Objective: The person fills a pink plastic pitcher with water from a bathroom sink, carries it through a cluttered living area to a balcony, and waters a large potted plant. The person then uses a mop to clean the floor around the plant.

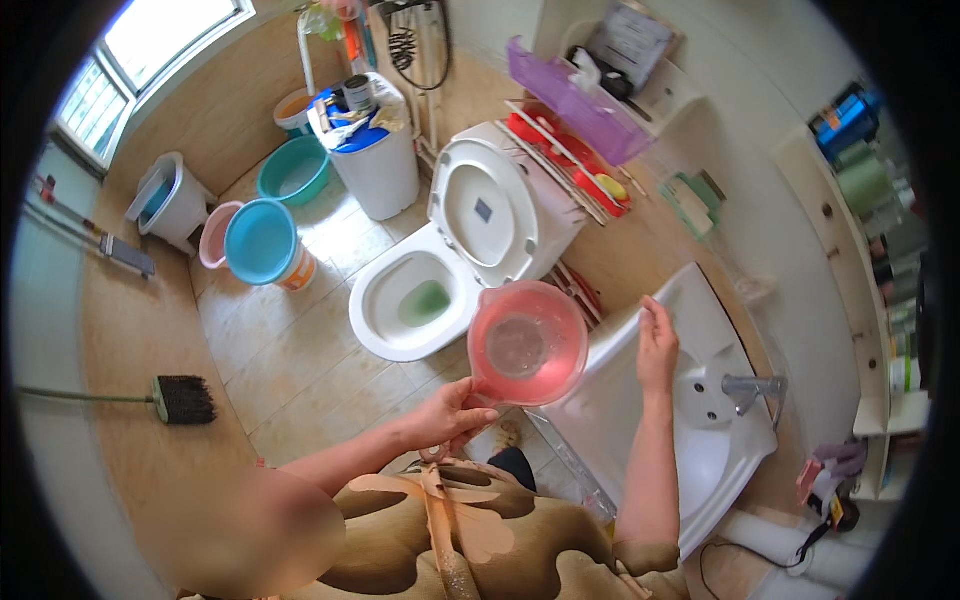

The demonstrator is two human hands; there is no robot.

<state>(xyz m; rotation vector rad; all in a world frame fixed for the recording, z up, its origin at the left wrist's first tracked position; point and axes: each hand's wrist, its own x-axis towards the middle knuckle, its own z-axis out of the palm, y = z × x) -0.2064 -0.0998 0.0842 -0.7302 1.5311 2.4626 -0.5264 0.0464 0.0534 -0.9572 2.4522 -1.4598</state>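
Observation:
My left hand (454,412) grips the handle of a pink plastic dipper (529,343), held beside the front of the toilet and the washbasin's edge. The dipper's bowl faces up towards me; whether it holds water I cannot tell. Above the white washbasin (697,450) my right hand (658,345) is raised, its fingers close together, with nothing visible in them. The toilet bowl (412,296) has its lid and seat up, and green-tinted water lies at its bottom. A chrome faucet (750,390) stands on the basin, to the right of my right hand.
A blue bucket (262,241), a pink bucket (220,234) and a teal basin (294,172) stand on the tiled floor. Behind them is a white bin (379,172) with things on top. A rack (559,161) holds red trays above the toilet tank. A broom (184,400) hangs at left.

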